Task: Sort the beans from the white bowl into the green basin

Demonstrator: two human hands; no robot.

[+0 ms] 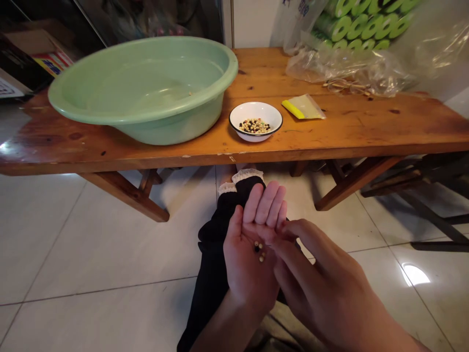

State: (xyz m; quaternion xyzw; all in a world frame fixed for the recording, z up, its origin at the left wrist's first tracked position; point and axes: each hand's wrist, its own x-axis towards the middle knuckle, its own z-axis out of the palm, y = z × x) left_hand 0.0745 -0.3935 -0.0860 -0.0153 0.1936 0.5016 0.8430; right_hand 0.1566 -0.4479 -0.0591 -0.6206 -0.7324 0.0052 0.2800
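My left hand [252,274] is palm up and cupped, with several small beads [261,259] lying in its palm, pale ones and a dark one. Over that palm is my right hand [318,274], its thumb and fingers drawn together at the base of the left fingers. Whatever its fingertips hold is too small or hidden to make out. Beyond the hands, a white enamel bowl [271,113] with a dark rim stands on the wooden bench [366,127]. Inside it lie many more beads [254,126], cream, black and a few coloured.
A large green basin [146,105] stands left of the bowl. To the right lies a small clear packet [306,106] with a yellow edge. Clear plastic bags [348,68] and green rolls [361,27] are at the back right. A cardboard box [36,44] sits at far left.
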